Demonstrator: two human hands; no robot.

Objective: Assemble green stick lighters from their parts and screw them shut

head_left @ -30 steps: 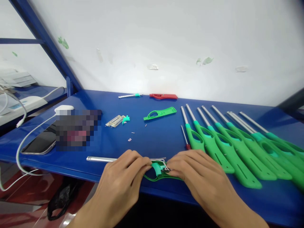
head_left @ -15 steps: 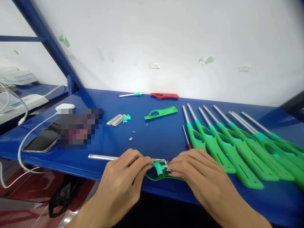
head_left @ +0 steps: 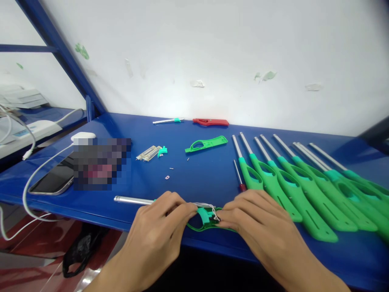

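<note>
An opened green gas lighter [head_left: 197, 228] lies across the front edge of the blue table, its metal tube [head_left: 133, 200] pointing left. My left hand [head_left: 158, 231] is closed around its front part, fingertips pinched by the teal trigger [head_left: 204, 215]. At the handle end, my right hand [head_left: 261, 227] is closed too, with thumb and fingers pressed together beside a dark part. White wires [head_left: 203, 204] loop over the trigger between both hands. My fingers hide much of the shell's inside.
Several assembled green lighters [head_left: 313, 202] lie at right, beside a red-handled screwdriver [head_left: 238, 172]. Farther back are a green shell half [head_left: 209, 144], a red lighter body [head_left: 212, 122], a loose tube [head_left: 165, 121], clear cartridges [head_left: 148, 153] and a spare trigger [head_left: 162, 151]. A phone [head_left: 51, 174] sits left.
The lighter has shifted very slightly to the right with my left hand. My right fingertips have moved a little at the wires, and both hands keep their grip.
</note>
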